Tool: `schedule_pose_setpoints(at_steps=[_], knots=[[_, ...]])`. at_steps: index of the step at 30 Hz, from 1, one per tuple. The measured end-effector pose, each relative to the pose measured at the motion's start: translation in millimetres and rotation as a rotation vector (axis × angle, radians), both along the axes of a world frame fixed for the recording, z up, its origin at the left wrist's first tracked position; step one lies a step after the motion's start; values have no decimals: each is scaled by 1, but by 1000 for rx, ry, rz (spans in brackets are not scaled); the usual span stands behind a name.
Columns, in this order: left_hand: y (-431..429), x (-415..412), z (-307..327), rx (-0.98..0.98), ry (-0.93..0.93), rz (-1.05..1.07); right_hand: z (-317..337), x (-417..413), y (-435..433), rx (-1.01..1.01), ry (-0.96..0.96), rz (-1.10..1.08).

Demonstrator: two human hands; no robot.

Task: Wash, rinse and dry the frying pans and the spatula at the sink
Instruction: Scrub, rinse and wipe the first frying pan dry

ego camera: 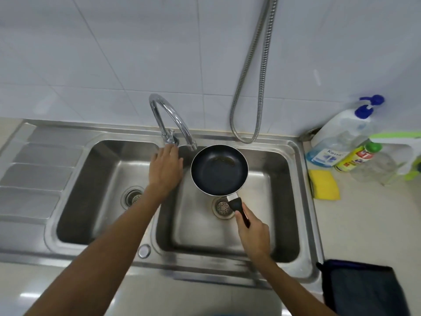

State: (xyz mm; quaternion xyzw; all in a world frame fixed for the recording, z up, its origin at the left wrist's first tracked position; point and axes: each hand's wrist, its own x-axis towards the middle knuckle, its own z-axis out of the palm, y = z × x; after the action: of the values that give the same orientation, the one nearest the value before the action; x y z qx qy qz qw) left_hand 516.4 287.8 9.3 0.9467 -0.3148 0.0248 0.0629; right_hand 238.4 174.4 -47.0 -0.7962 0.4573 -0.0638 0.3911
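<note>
A small black frying pan (pixel 219 169) hangs level over the right basin of the steel sink (pixel 293 201), its bowl just under the spout of the curved tap (pixel 169 117). My right hand (pixel 252 233) grips the pan's black handle. My left hand (pixel 165 166) reaches to the base of the tap, fingertips at the tap lever; the fingers' curl is hidden. A greasy smear shows inside the pan. No water runs from the spout. No spatula and no other pan are in view.
Yellow sponge (pixel 324 187) lies on the counter right of the sink. Behind it stand a pump bottle with blue liquid (pixel 337 142) and a yellow-green bottle (pixel 355 157). A dark cloth (pixel 362 290) lies at the front right. A metal hose (pixel 250 87) hangs on the wall. Drainboard (pixel 34 179) at left.
</note>
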Motion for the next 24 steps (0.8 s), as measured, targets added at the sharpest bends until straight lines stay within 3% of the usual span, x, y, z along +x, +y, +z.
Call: schedule_pose_setpoints(at_steps=[7, 16, 24], knots=[[-39, 51, 14, 172, -41, -63, 4, -10, 1, -80, 12, 128], [-15, 33, 7, 81, 3, 3, 2, 0, 8, 5, 0, 145], [9, 3, -13, 116, 97, 29, -1, -13, 5, 4, -17, 165]])
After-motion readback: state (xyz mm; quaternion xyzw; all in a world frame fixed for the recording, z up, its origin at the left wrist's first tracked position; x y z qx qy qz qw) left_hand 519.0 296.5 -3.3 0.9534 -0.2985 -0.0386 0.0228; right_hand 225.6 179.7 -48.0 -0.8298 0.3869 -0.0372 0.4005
